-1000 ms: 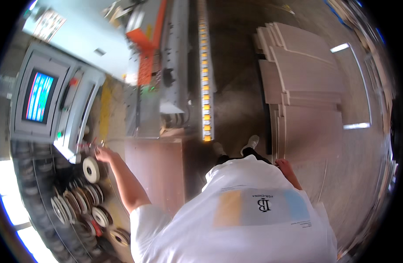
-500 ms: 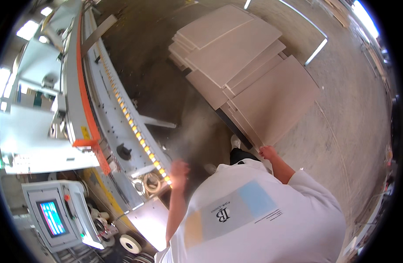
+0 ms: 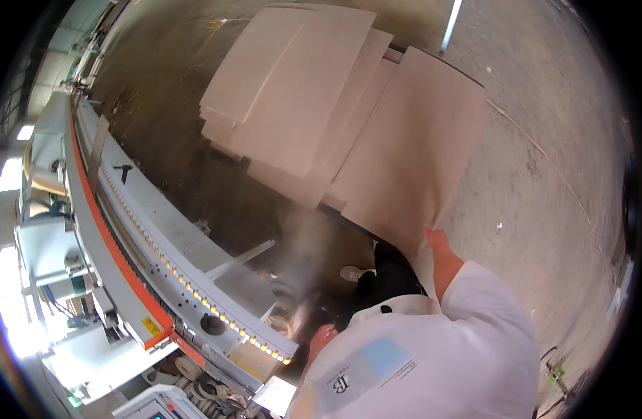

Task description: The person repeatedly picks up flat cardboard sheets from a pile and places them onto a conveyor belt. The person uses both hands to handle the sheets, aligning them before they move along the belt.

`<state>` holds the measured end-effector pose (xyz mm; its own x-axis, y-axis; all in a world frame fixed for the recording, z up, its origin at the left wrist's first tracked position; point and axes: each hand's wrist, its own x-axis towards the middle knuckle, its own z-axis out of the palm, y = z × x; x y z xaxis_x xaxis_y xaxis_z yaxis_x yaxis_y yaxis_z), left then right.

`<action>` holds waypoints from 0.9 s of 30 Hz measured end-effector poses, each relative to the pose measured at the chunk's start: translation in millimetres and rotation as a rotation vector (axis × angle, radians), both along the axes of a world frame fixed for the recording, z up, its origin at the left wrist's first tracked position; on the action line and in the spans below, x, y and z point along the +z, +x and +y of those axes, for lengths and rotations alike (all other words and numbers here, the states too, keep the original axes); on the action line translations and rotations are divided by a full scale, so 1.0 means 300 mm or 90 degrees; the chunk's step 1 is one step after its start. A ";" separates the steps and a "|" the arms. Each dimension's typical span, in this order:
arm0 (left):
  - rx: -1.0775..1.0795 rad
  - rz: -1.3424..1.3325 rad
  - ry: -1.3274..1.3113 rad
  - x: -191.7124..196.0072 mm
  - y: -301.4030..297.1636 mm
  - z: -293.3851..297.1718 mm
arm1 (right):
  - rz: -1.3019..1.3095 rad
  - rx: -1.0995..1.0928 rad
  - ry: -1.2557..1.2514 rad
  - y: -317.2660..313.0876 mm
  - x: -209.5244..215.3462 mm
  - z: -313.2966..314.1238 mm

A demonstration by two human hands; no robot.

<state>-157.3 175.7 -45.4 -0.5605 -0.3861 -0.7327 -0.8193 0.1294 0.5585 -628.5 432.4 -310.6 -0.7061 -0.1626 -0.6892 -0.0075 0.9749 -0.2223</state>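
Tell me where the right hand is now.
In the head view, the right hand is right of centre, touching the near edge of the top panel of the stacked boards on the floor, beside the person's dark shoe.

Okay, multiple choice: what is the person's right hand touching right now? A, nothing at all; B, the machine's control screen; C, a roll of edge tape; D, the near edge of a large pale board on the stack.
D: the right hand rests on the near edge of the large pale board atop the stack of boards.
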 end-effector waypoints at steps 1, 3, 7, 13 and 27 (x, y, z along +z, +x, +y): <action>0.079 -0.026 0.027 0.079 -0.059 -0.008 | -0.024 -0.126 0.009 -0.023 -0.024 -0.015; 0.222 -0.070 0.093 0.078 -0.060 0.019 | -0.100 -0.405 0.043 -0.064 0.025 -0.150; 0.242 -0.118 0.150 0.079 -0.079 0.004 | -0.017 -0.508 0.093 -0.019 0.004 -0.248; 0.265 -0.105 0.209 0.021 -0.061 -0.045 | -0.033 -0.499 0.008 0.004 0.025 -0.142; 0.196 -0.049 0.196 -0.135 0.044 -0.167 | -0.173 -0.758 -0.254 0.174 -0.002 0.007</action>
